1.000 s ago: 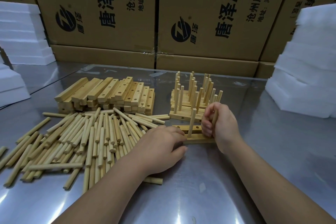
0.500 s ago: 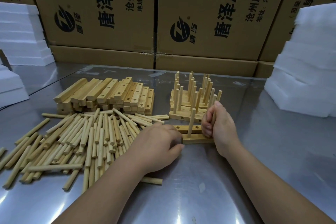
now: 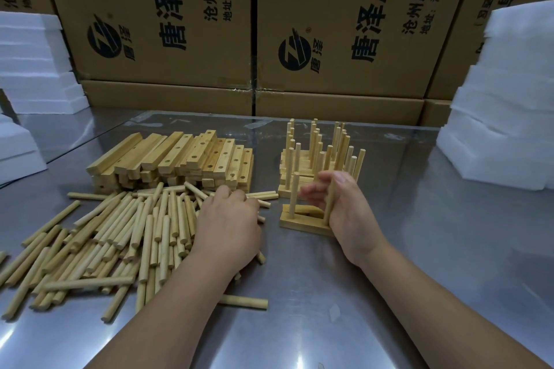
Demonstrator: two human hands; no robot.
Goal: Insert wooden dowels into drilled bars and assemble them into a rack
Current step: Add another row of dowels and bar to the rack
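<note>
Far left of the bar (image 3: 302, 224), white foam slabs (image 3: 36, 69) sit stacked. Closer in on that side, loose dowels (image 3: 105, 237) lie in a heap, with a stack of drilled bars (image 3: 180, 159) behind them. The left hand (image 3: 227, 225) lies palm down on the heap's edge, just left of the bar, fingers bent onto the dowels; whether it grips one I cannot tell.

The bar lies flat on the steel table (image 3: 299, 323), with a standing dowel (image 3: 294, 193) in its left hole. At the bar's right end the right hand (image 3: 350, 210) holds a second dowel (image 3: 329, 204) upright, thumb raised, fingers blurred and loosely spread. Behind the bar stand finished racks (image 3: 314, 156); far right of it is more foam (image 3: 503, 99).

The step in hand looks like seating the second dowel in this bar. The next move probably calls for pressing it straight down until it sits firm, while the left hand takes a fresh dowel from the heap.

The boxes (image 3: 344, 24) behind the bar carry a round logo, "唐泽", a large "AH", "沧州唐泽" and "地址:河北河间", cut off at the frame edge.
</note>
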